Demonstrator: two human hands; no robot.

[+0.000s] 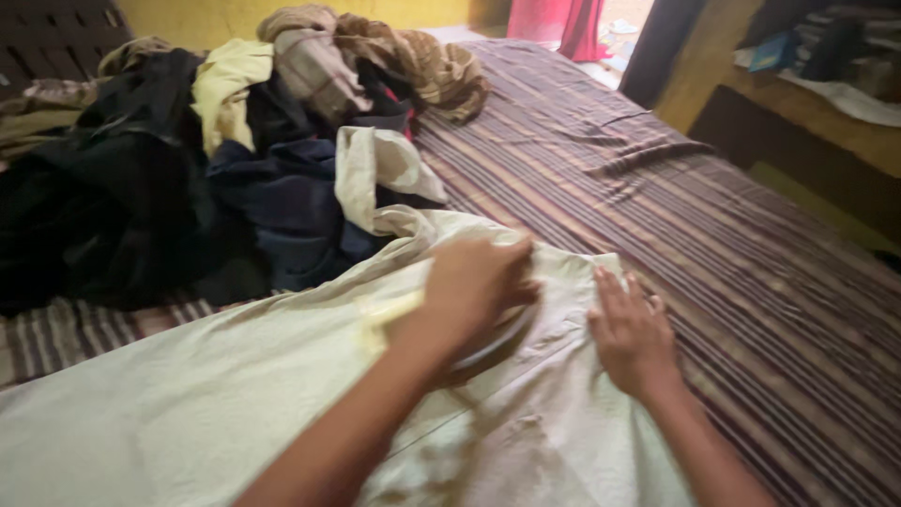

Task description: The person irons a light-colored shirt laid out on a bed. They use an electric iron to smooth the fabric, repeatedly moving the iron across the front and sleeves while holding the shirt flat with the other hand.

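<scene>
Pale cream garment (235, 394) spread flat across the near part of a bed, over a brown and purple striped bedsheet (713, 244) that runs away to the far right. Left hand (474, 286) clenched over the top of a clothes iron (493, 343), gripping its handle; only a slice of the iron's rim and dark sole visible beneath the fingers, pressed down on the garment near its far right edge. Blurred at the hand, so finer detail of the grip hard to tell. Right hand (631, 333) just to the right of the iron, released and flat, palm down, fingers spread and pointing far, holding the cloth against the bed close to the garment's edge. Brownish marks on the fabric near the bottom, between the two forearms. At far left, a heap of clothes (235, 160): black and navy pieces low down, a pale yellow one on top, a cream piece trailing toward the spread garment, and a checked brown cloth (413, 61) at the far end. Beyond the bed on the far right, a wooden shelf (807, 113) and a red curtain (563, 23).
</scene>
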